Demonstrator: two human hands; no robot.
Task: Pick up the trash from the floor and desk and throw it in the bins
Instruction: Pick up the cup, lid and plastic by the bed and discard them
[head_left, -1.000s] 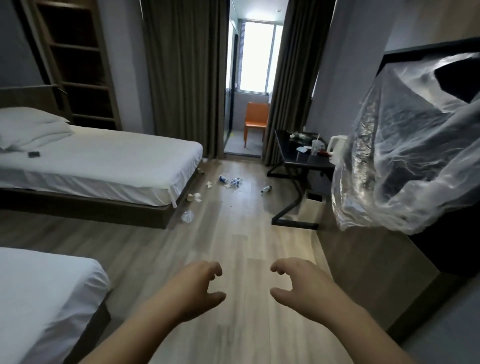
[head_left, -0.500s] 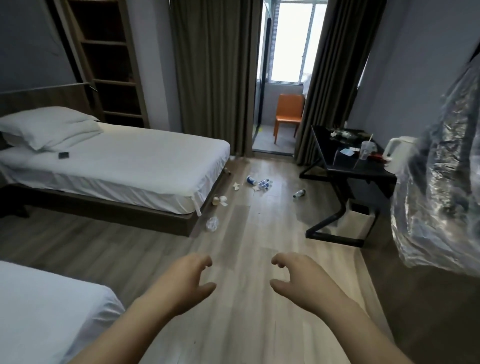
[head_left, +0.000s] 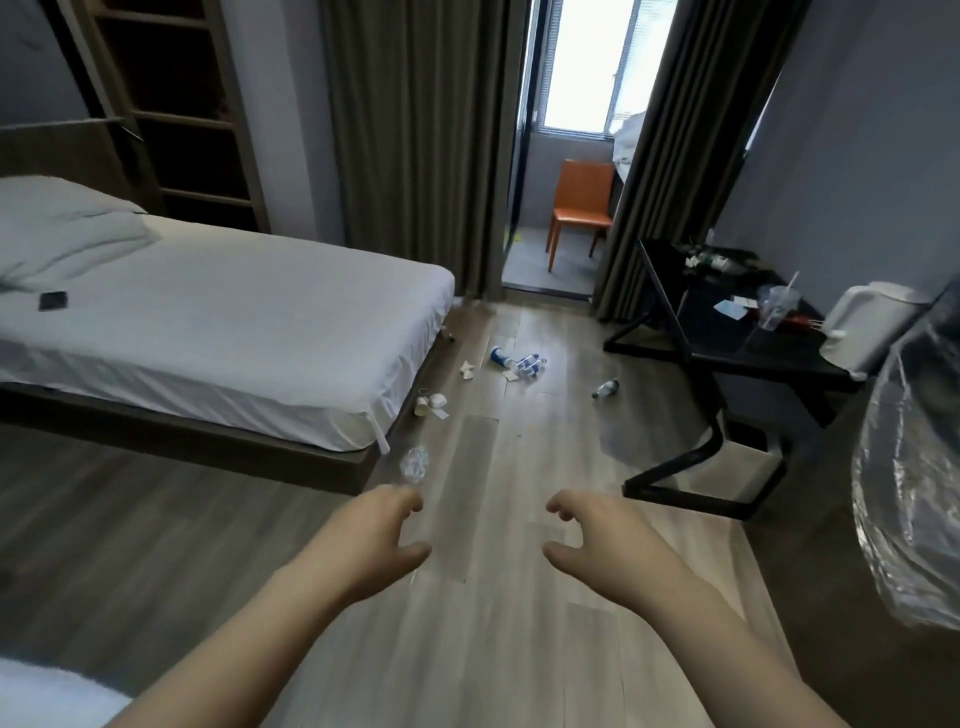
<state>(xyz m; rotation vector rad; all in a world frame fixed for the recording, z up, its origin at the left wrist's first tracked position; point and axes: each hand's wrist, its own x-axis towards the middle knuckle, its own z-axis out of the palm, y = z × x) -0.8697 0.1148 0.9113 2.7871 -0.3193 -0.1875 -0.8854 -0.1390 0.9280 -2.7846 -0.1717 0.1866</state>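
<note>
I'm moving up the room now, and the litter that sat far ahead a second ago has come much closer. My left hand (head_left: 374, 540) and right hand (head_left: 597, 545) are both out in front, fingers loosely curled with thumbs apart, holding nothing, same as a moment back.

The nearest piece is the crumpled clear plastic bottle (head_left: 414, 462) on the wooden floor (head_left: 483, 623), just beyond my left fingertips and near the corner of the white-sheeted bed (head_left: 234, 332). Past it lie the squashed pale paper cups (head_left: 430, 405) by the bed's edge, then a scrap of white tissue (head_left: 467, 370), a cluster of blue-and-white bottles (head_left: 524, 364), and off to the right a small clear bottle with a dark cap (head_left: 605, 388).

The black desk (head_left: 727, 343) has swung into fuller view. I can make out a clear plastic cup with a straw (head_left: 776, 306) on it, some paper scraps, and a white kettle (head_left: 867, 322). Under the desk sits what looks like a pale square bin (head_left: 737, 457). The sheet of clear plastic film (head_left: 914, 493) has slid off to my right edge, so it no longer blocks the desk.

Nothing is picked up yet. I reckon the crumpled bottle goes first: stoop, left hand down, and a light grip, since thin plastic like that will likely crackle and slip.
</note>
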